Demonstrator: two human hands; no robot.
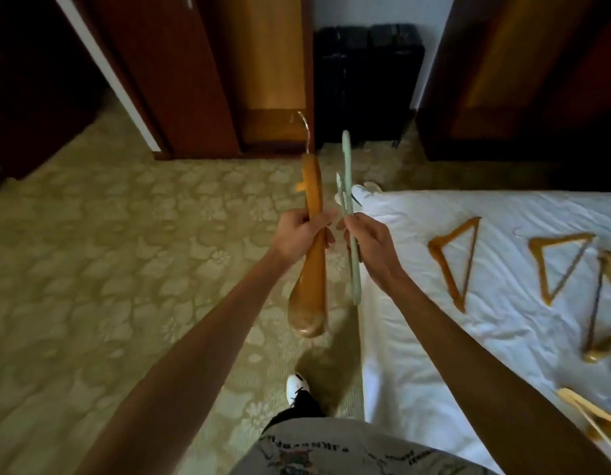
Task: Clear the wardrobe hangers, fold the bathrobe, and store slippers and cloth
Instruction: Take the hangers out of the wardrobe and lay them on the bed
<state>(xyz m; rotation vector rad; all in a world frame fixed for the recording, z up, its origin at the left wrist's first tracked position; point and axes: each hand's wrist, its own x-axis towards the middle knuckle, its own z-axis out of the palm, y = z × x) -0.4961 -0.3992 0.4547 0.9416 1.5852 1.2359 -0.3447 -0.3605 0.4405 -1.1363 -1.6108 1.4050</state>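
head view: bed (503, 207) edge crops what looks like a hanger (585, 411).

Open carpet (108, 252) spreads wide to the left, nothing standing on it. Ahead, the wardrobe door (167, 73) juts out and a dark suitcase (365, 84) blocks the gap at the wall. On the right the bed (417, 337) takes the whole side, its edge just beside the person's foot (297, 385). Hangers on the sheet (455, 258) crowd the far right, yet bare sheet lies free near the bed's edge and at its near corner
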